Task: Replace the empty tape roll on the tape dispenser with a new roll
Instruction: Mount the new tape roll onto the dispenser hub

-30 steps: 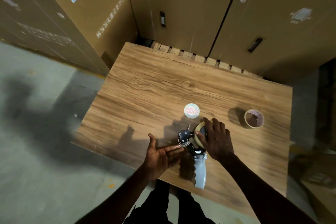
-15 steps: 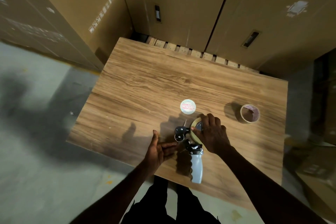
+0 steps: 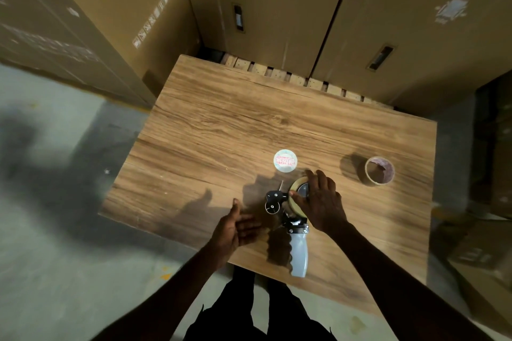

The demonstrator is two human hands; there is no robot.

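A tape dispenser (image 3: pixel 297 246) with a pale grey handle and black metal head lies on the wooden table (image 3: pixel 221 130), handle towards me. A tan tape roll (image 3: pixel 296 191) sits on its hub. My right hand (image 3: pixel 321 202) rests over that roll, with fingers curled around its rim. My left hand (image 3: pixel 235 227) lies flat and open on the table just left of the dispenser, apart from it. An empty cardboard tape core (image 3: pixel 379 170) stands to the right. A round white label disc (image 3: pixel 285 160) lies just beyond the dispenser.
Tall cardboard boxes (image 3: pixel 277 8) wall in the table's far side and left, with pallet blocks (image 3: pixel 291 77) at their foot. Concrete floor (image 3: pixel 55 230) lies to the left and below the near table edge. More boxes (image 3: pixel 493 257) sit in shadow at the right.
My left hand has drawn back from the dispenser head and now lies flat beside it. My right hand stays on the tape roll.
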